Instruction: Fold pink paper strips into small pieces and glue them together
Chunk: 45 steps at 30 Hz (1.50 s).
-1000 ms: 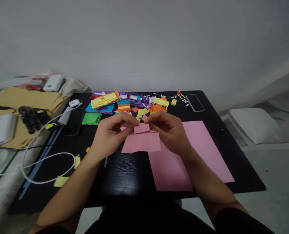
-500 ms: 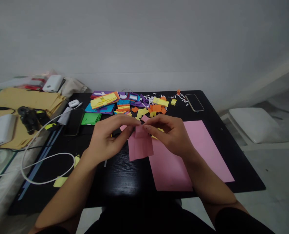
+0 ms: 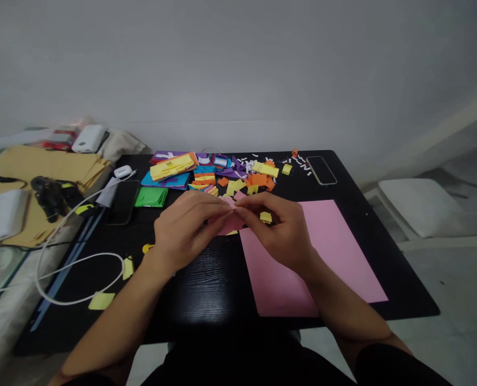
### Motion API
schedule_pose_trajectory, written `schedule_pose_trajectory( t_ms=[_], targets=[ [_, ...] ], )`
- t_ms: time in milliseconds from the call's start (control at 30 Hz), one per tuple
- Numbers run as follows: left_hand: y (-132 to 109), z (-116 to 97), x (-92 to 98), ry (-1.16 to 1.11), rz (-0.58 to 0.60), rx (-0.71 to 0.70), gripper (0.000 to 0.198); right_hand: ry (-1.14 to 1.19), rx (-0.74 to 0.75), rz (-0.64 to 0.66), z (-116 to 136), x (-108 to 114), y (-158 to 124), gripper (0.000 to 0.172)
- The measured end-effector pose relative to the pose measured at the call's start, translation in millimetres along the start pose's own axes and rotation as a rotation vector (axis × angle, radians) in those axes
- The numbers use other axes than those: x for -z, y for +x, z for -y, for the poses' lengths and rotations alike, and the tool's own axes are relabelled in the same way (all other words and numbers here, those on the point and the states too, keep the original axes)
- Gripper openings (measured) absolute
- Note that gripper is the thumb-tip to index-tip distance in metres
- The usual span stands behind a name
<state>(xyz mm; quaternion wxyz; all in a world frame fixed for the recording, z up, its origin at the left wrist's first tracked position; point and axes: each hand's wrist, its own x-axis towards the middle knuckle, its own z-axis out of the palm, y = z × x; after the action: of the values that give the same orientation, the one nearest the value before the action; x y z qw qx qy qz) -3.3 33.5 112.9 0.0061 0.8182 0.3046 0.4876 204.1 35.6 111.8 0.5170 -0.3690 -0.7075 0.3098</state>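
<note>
Between my two hands, over the middle of the black table, is a small pink paper piece (image 3: 231, 222). My left hand (image 3: 188, 228) pinches its left side, and the fingertips of my right hand (image 3: 278, 225) pinch it near the top right. The fingertips of both hands nearly meet, and they cover part of the piece. A large pink sheet (image 3: 335, 241) lies flat on the table, partly beneath my right hand and forearm. Just beyond my hands are loose yellow scraps (image 3: 235, 186) and orange scraps (image 3: 261, 179).
Stacked coloured papers (image 3: 173, 166) and a green stack (image 3: 151, 197) lie at the back left. One phone (image 3: 321, 170) rests at the back right, another (image 3: 123, 202) at the left. A white cable (image 3: 77, 261) loops over the left side, near brown envelopes (image 3: 53, 166).
The small pink piece, which hung down below my fingers, now shows much less of itself between my hands. My left fingers have closed in around it.
</note>
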Motion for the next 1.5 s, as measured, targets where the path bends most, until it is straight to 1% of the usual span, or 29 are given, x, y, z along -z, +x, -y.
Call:
schedule_pose_trajectory(
  t_ms=[67,133,200,267,333,400,467,533,667,867,967,1033,1133,1233,1300,1367,1500],
  targets=[
    [-3.2,0.9,-3.1,0.055,-0.032,-0.068,0.025,0.068,-0.079,0.010,2.2,-0.6,-2.1,0.006],
    [-5.2,1.5,-7.4,0.089,-0.042,-0.119,0.027,0.127,-0.140,0.018,3.1,0.0,-3.0,0.007],
    [-5.7,1.2,-11.2,0.115,-0.031,-0.149,0.023,0.167,-0.182,0.020,3.0,1.1,-2.7,0.007],
    [-4.8,-0.3,-12.4,0.117,-0.009,-0.149,0.018,0.190,-0.215,0.003,2.4,2.2,-1.5,0.008],
    [-3.1,-2.4,-9.9,0.097,-0.006,-0.107,0.017,0.201,-0.246,-0.034,1.6,3.3,0.0,0.015],
    [-0.7,-3.9,-4.8,0.102,-0.037,-0.022,0.021,0.193,-0.265,-0.066,0.5,4.4,1.3,0.019],
    [2.1,-4.0,0.7,0.149,-0.095,0.084,0.026,0.165,-0.254,-0.070,-0.8,5.6,2.4,0.015],
    [4.6,-2.7,4.7,0.162,-0.119,0.168,0.028,0.138,-0.236,-0.062,-2.3,6.5,3.2,0.009],
    [7.5,-1.4,7.2,0.015,-0.031,0.253,0.028,0.150,-0.251,-0.052,-6.0,6.1,4.4,0.010],
    [6.9,-5.0,6.6,-0.251,0.143,0.370,0.023,0.198,-0.296,-0.109,-11.7,3.6,6.3,0.014],
    [4.0,-4.0,5.1,-0.284,0.176,0.494,0.026,0.178,-0.293,-0.123,-13.5,3.4,7.0,0.009],
    [1.8,-2.6,4.1,-0.282,0.177,0.563,0.030,0.173,-0.279,-0.143,-14.6,3.4,7.4,0.008],
    [-0.2,-1.0,3.4,-0.277,0.167,0.566,0.035,0.185,-0.274,-0.145,-16.4,3.9,8.2,0.008],
    [-0.9,0.2,3.3,-0.291,0.201,0.523,0.037,0.215,-0.271,-0.135,-17.7,4.4,9.4,0.011],
    [-1.2,0.8,3.1,-0.301,0.209,0.508,0.034,0.241,-0.257,-0.134,-18.1,4.5,10.2,0.017],
    [-1.3,0.8,3.0,-0.295,0.189,0.502,0.030,0.257,-0.247,-0.123,-18.1,4.3,10.7,0.023],
    [-1.1,-1.9,1.9,-0.247,0.145,0.497,0.024,0.256,-0.246,-0.096,-17.5,3.5,10.4,0.024]
  ],
)
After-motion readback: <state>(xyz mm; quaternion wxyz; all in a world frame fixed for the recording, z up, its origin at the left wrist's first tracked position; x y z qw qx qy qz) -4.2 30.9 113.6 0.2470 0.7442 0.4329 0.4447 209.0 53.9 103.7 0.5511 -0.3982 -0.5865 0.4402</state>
